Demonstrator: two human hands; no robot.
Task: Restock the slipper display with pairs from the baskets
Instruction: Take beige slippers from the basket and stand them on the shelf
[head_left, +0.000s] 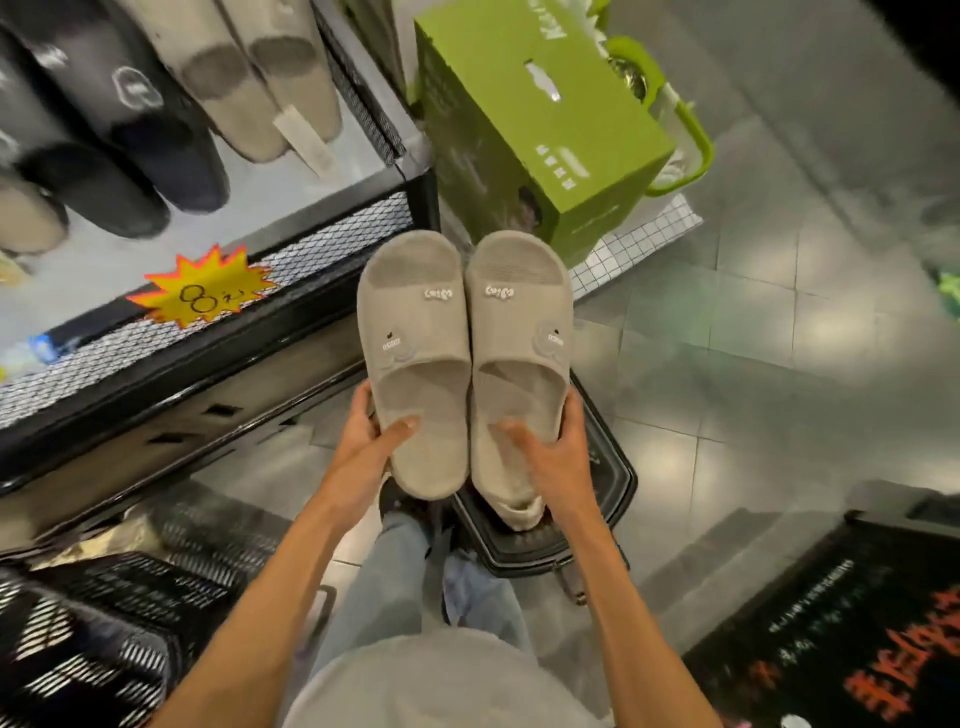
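I hold a pair of beige slide slippers side by side, toes pointing away from me. My left hand (371, 441) grips the heel of the left slipper (415, 332), thumb on its footbed. My right hand (553, 452) grips the heel of the right slipper (519, 332). Below them a black basket (608, 499) stands on the floor, mostly hidden by the slippers. The slipper display (291, 171), a black mesh-edged shelf at upper left, carries dark slippers (130, 130) and beige slippers (249, 88) standing in rows.
A yellow starburst price tag (202, 293) hangs on the display's front edge. A green box (535, 119) sits in a green-handled basket (691, 140) ahead. Another black basket (104, 623) is at lower left. A dark floor mat (857, 623) lies at lower right.
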